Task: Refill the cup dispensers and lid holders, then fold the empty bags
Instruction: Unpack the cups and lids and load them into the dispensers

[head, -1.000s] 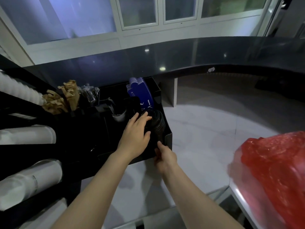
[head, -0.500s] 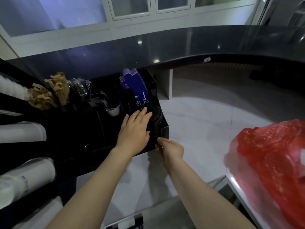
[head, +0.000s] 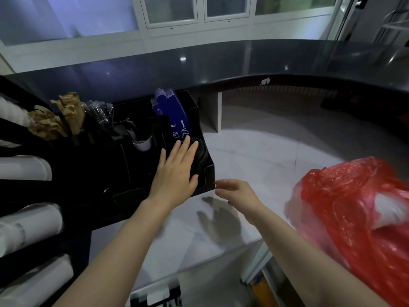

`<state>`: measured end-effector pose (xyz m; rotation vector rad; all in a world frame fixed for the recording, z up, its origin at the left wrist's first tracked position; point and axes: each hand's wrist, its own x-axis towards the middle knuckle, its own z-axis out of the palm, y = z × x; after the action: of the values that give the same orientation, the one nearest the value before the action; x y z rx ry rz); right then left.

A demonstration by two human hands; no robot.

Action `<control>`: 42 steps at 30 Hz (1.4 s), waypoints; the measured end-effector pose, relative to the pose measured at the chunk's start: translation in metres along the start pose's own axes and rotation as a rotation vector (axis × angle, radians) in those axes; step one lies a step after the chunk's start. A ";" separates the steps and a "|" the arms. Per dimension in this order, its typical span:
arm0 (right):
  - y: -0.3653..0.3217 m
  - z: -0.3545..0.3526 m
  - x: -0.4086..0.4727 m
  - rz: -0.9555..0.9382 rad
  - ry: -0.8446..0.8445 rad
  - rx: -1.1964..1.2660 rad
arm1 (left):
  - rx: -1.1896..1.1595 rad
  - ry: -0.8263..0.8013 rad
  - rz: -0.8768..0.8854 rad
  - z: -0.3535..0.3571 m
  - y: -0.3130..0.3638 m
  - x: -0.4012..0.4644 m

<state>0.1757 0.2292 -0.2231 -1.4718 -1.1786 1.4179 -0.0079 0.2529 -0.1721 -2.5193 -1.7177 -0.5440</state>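
Fingers (head: pixel 187 144) of the left hand (head: pixel 174 173) lie straight and flat, pressing on a stack of black lids (head: pixel 201 155) in the right end compartment of the black organizer (head: pixel 209 176). Thumb sits against the stack's near side. Right hand (head: pixel 238 192) hovers just off the organizer's front right corner, fingers loosely spread and slightly blurred, holding nothing, its shadow on the white desk (head: pixel 254 156) below. Behind the lids, blue card sleeves (head: pixel 174 111) with white writing stand upright in the same end of the organizer. Further left: a small white cup (head: pixel 142 144), clear wrapped cutlery (head: pixel 99 111), brown paper napkins (head: pixel 57 117). White cup stacks (head: pixel 26 168) lie sideways in dark dispenser slots at the far left edge. Red plastic bag (head: pixel 354 209) with something white inside sits at right, near the right forearm. Dark curved countertop (head: pixel 243 60) runs behind.
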 end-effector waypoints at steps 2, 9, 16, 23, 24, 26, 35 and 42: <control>-0.001 -0.014 -0.003 -0.077 -0.071 -0.237 | -0.014 0.016 -0.002 -0.002 0.008 -0.002; -0.013 -0.085 -0.031 -0.338 0.035 -1.076 | -0.132 0.003 0.144 0.014 0.074 0.000; -0.006 -0.184 -0.099 -0.457 0.352 -1.084 | -0.352 0.000 0.279 0.054 0.172 0.020; 0.010 -0.272 -0.154 -0.242 0.614 -1.016 | -0.704 0.020 0.398 0.063 0.277 0.033; 0.013 -0.284 -0.159 -0.154 0.609 -1.038 | -0.744 -0.002 0.428 0.063 0.290 0.033; 0.025 -0.304 -0.165 -0.021 0.602 -1.057 | -0.766 -0.053 0.504 0.068 0.312 0.031; 0.057 -0.335 -0.141 0.089 0.536 -0.892 | -0.349 -0.413 0.418 0.108 0.331 0.061; 0.059 -0.345 -0.107 -0.025 0.254 -0.897 | -0.323 -0.553 0.405 0.130 0.317 0.069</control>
<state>0.5290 0.1359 -0.2167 -2.1282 -1.7571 0.6346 0.3370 0.2222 -0.2224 -3.3735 -1.2255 -0.0992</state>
